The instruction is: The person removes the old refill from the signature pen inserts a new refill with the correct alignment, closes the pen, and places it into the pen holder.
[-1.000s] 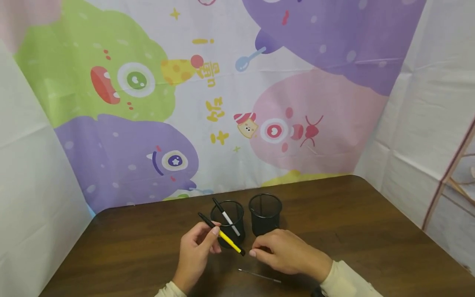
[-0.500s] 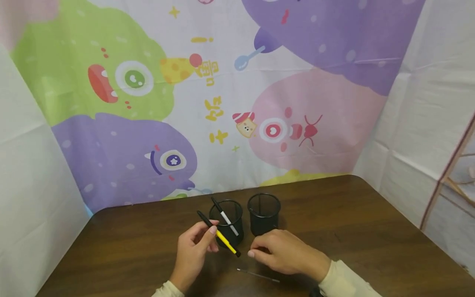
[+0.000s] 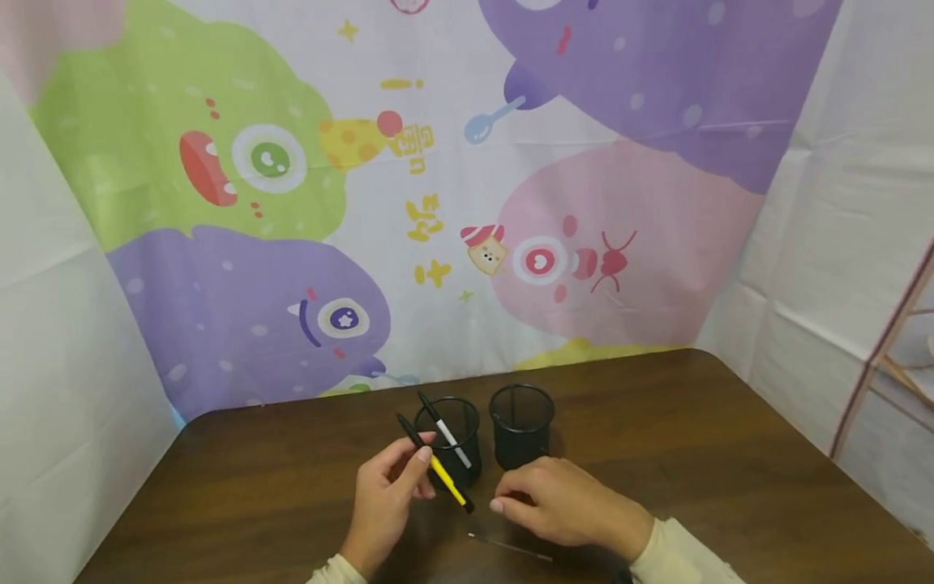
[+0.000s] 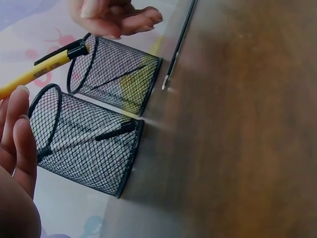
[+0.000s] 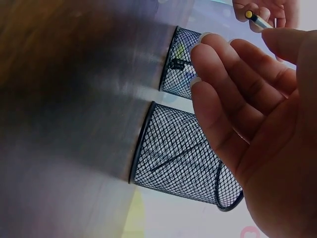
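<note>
My left hand (image 3: pixel 383 495) pinches a yellow and black pen (image 3: pixel 448 482) between thumb and fingers, its yellow end slanting down to the right. In the left wrist view the pen's yellow barrel (image 4: pixel 44 68) ends in a black clip part. My right hand (image 3: pixel 572 501) hovers near that end, fingers loosely bent; the right wrist view shows its palm (image 5: pixel 270 148) bare. Below the hands a thin pen refill (image 3: pixel 511 547) with a metal tip lies on the table. Behind the left hand, a black mesh cup (image 3: pixel 474 451) holds a white and black pen (image 3: pixel 447 432), leaning on the rim.
A second black mesh cup (image 3: pixel 522 442) stands right of the first, just behind my right hand. The brown wooden table (image 3: pixel 241 487) ends at a printed cloth backdrop (image 3: pixel 445 332), with pale cloth (image 3: pixel 781 268) on both sides.
The yellow and black pen has tipped steeper in my left hand, its yellow end dropping slightly and away from my right fingertips. My right hand keeps nearly the same place.
</note>
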Action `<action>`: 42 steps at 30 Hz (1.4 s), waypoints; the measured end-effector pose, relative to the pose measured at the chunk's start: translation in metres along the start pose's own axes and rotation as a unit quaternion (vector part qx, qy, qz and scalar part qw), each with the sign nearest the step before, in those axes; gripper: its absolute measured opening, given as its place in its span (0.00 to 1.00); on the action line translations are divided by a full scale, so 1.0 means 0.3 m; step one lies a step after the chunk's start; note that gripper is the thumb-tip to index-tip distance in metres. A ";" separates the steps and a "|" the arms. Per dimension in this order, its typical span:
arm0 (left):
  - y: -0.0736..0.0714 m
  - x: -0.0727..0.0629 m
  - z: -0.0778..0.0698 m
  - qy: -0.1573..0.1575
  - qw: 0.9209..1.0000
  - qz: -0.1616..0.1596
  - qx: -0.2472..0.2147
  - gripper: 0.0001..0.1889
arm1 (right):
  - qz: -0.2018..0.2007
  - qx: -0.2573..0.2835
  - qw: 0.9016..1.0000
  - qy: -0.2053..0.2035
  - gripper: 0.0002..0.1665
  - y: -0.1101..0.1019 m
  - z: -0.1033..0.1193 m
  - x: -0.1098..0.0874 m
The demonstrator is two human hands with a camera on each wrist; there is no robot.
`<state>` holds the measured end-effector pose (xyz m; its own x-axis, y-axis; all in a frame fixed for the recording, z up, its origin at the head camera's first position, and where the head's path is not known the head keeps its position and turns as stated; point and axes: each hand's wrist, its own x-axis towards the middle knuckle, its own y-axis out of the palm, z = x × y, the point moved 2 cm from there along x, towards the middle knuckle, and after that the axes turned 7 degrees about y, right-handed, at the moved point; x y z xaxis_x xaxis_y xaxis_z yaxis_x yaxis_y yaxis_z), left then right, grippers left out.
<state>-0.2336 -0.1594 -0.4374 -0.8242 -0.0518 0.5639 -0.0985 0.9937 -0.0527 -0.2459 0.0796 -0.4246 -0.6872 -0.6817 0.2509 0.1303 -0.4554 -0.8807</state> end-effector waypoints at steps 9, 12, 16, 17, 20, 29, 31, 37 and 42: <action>0.012 0.035 0.011 -0.001 1.000 -0.017 0.007 0.09 | 0.003 0.007 1.000 -0.003 0.16 0.000 -0.008 -0.002; 0.021 0.052 0.016 0.000 1.000 -0.017 0.007 0.10 | 0.006 0.009 1.000 -0.001 0.16 -0.002 -0.010 -0.003; 0.030 0.074 0.015 0.001 1.000 -0.020 0.005 0.10 | 0.010 0.007 1.000 0.002 0.16 0.000 -0.010 -0.005; 0.031 0.079 0.014 0.001 1.000 -0.021 0.002 0.10 | 0.010 0.007 1.000 0.003 0.16 0.001 -0.011 -0.005; 0.034 0.092 0.010 0.004 0.999 -0.035 -0.007 0.08 | 0.012 0.011 1.000 0.002 0.16 0.003 -0.011 -0.005; 0.016 0.129 -0.016 0.022 0.997 -0.072 -0.004 0.11 | 0.019 0.015 1.000 -0.002 0.16 0.002 -0.007 -0.002; 0.005 0.139 -0.023 0.027 0.996 -0.089 0.002 0.11 | 0.019 0.012 1.000 -0.002 0.16 0.001 -0.007 -0.001; -0.006 0.158 -0.021 0.023 0.994 -0.111 0.009 0.10 | 0.017 0.001 1.000 -0.003 0.15 0.003 -0.008 -0.005; 0.000 0.160 -0.004 0.031 0.993 -0.116 0.011 0.09 | 0.014 -0.004 1.000 -0.002 0.15 0.006 -0.005 -0.005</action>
<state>-0.2726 -0.1619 -0.4094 -0.7415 -0.2718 0.6134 -0.2946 0.9533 0.0663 -0.2456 0.0807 -0.4272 -0.6809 -0.6964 0.2269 0.1445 -0.4314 -0.8905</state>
